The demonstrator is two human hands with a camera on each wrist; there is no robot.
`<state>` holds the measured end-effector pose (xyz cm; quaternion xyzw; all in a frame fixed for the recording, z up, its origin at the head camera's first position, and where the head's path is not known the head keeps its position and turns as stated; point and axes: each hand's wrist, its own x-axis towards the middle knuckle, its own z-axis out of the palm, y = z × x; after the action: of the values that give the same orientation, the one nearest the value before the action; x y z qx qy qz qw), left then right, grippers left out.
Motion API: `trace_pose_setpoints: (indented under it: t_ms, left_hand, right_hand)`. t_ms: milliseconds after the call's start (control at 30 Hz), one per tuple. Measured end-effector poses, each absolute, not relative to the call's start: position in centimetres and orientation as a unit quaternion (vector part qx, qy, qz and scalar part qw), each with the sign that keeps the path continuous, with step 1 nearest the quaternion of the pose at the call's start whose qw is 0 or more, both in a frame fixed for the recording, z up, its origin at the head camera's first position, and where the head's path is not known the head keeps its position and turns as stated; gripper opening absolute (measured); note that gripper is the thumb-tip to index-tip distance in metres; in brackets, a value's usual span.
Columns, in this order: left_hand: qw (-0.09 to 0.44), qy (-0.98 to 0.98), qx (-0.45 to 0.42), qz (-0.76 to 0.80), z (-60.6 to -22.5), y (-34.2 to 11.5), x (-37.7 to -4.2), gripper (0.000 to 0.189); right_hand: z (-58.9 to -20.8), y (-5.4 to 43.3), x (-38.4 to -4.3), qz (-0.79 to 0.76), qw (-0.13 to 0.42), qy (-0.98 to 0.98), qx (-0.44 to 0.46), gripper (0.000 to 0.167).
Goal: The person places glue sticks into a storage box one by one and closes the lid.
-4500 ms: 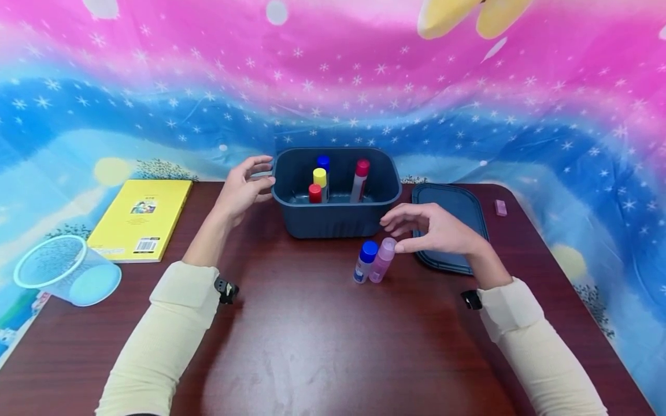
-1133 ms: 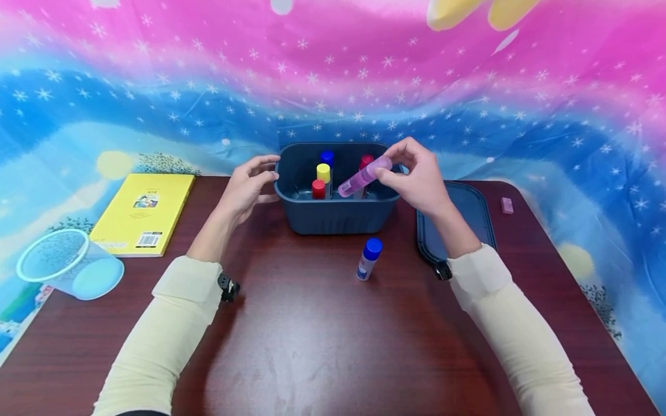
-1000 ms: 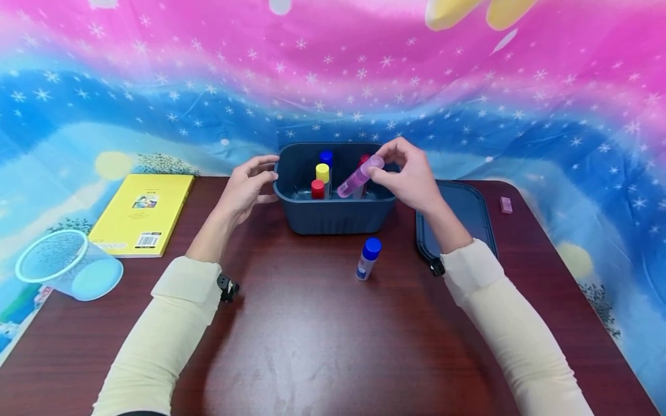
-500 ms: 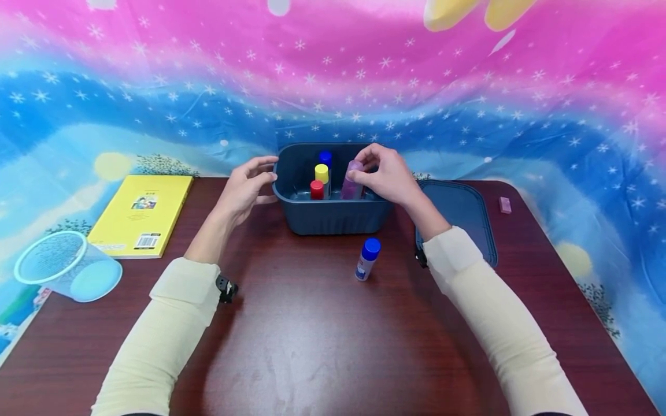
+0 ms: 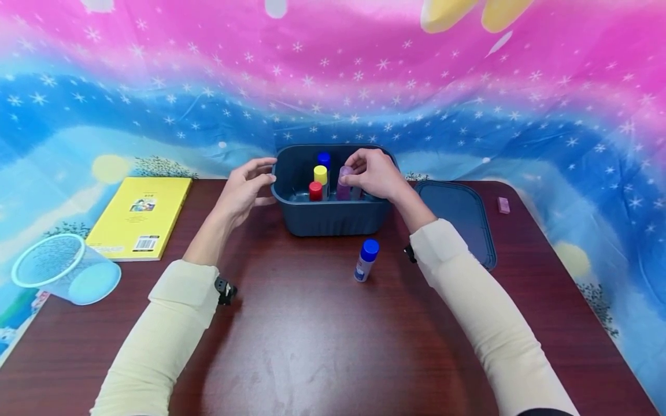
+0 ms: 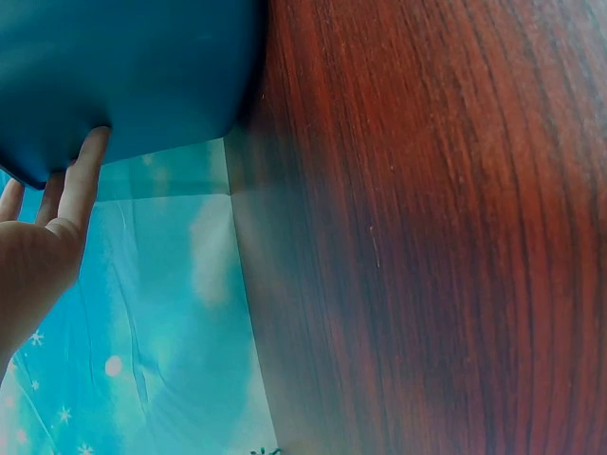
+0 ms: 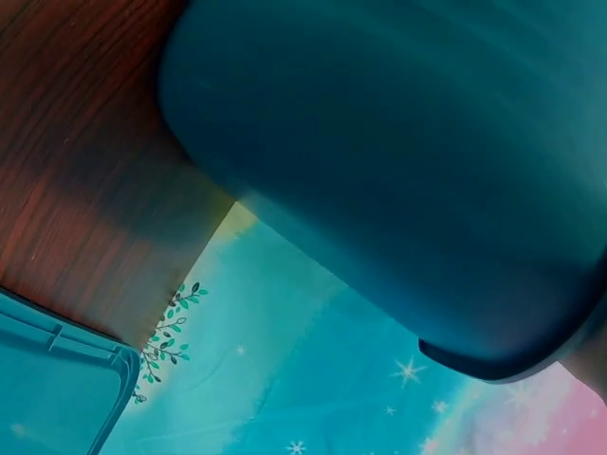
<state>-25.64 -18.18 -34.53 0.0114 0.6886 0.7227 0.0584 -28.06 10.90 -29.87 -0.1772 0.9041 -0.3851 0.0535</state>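
A dark blue-grey plastic bin stands at the back of the table. My left hand touches its left end, fingers extended, as the left wrist view also shows against the bin wall. Inside the bin, my right hand pinches the upper end of a purple glue stick, held upright. Left of it stand glue sticks with a blue cap, a yellow cap and a red cap. My right hand mostly hides another stick. A blue-capped glue stick stands on the table before the bin.
The bin's lid lies flat at the right, partly under my right forearm, with a small pink block beyond it. At the left are a yellow book and a light blue mesh pen holder. A patterned cloth hangs behind.
My right hand has picked the purple glue stick off the table, carried it into the bin, shifted it left and turned it from tilted to upright. My left hand has stayed at the bin's end.
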Motion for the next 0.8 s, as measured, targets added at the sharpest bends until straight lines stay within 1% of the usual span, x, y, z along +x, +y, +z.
trace_pose_setpoints:
  t_ms: [200,533,800]
  left_hand:
    - [0.056,0.689,0.012,0.722,-34.56,-18.12,-25.62,0.045]
    - [0.062,0.684,0.013,0.726,-34.50,-18.23,-25.47,0.045]
    - [0.062,0.684,0.015,0.726,-34.63,-18.23,-25.51,0.047]
  right_hand:
    - [-30.04,10.61,-28.38,-0.371,0.058,0.913,-0.162,0.029]
    - [-30.19,10.38,-28.80,-0.347,0.065,0.921,-0.163,0.030]
    - [-30.04,10.46,-28.61,-0.340,0.059,0.926,-0.151,0.035]
